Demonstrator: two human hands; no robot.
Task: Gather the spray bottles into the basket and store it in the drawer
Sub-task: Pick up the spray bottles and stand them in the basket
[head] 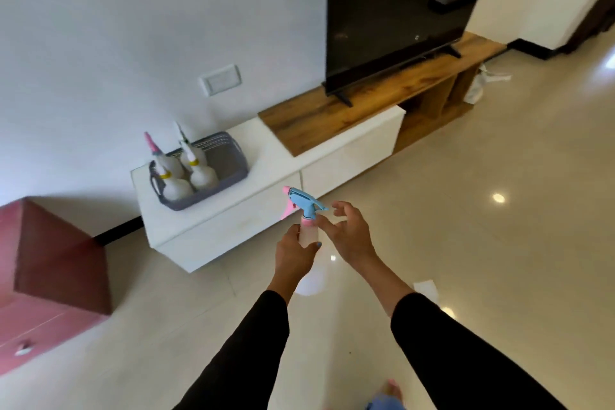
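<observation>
blue-and-pink trigger head on a translucent plastic spray bottle (307,225), sitting upright in mid-air over the glossy cream tile floor (466,226), in front of the low white cabinet (213,230). left hand (294,256) is gripping the bottle's body, fingers wrapped around it, thumb on the right side. right hand (349,236) is hovering just beside the bottle's neck, fingers spread and loose, not holding anything; can't tell if a fingertip is touching the neck. both arms are wearing black sleeves.

grey plastic woven-pattern basket (226,160) is resting on the cabinet's white top near its left end. white round-bodied spray bottles (191,173) are standing upright in the basket's left half, looks like four; one has a pink nozzle, at least two have yellow collars. right half of the basket is showing bare.

black flat tv (392,17) is standing on the brown wood top (366,103) further right. cabinet drawer fronts are looking closed. dark red box-like furniture (56,260) is sitting at the left.
</observation>
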